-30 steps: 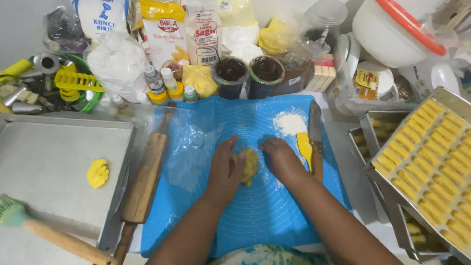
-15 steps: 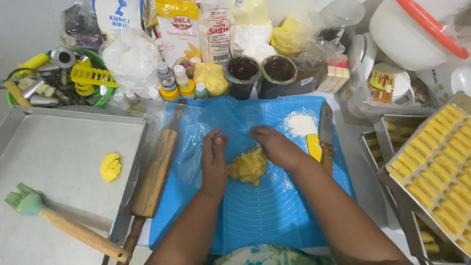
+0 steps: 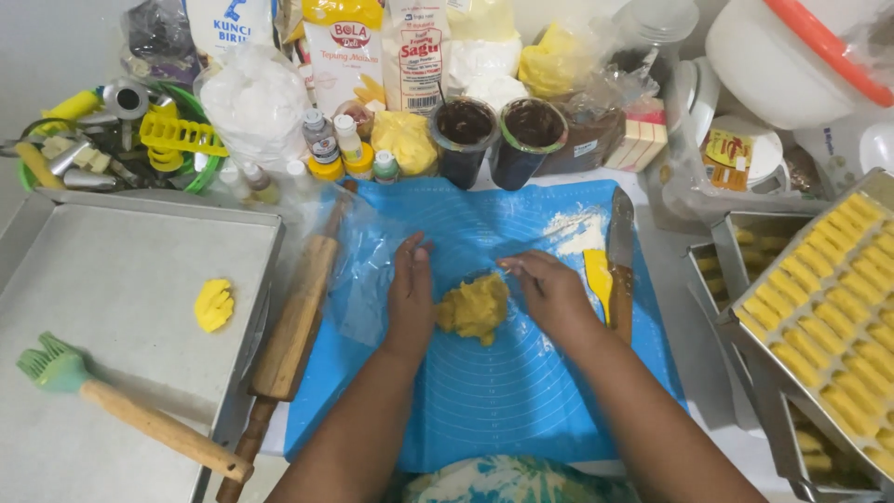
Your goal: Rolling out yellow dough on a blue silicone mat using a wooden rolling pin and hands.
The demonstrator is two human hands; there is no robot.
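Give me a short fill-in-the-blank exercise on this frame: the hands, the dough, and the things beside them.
1. The lump of yellow dough lies on a ____ silicone mat.
2. The wooden rolling pin lies to the ____ of the left hand.
3. The right hand lies beside a ____-handled knife.

Missing words: blue; left; wooden

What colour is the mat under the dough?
Blue mat, seen in the head view.

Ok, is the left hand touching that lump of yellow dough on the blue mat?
Touching. The head view shows the left hand lying flat along the side of the yellow dough, no blue mat showing between them.
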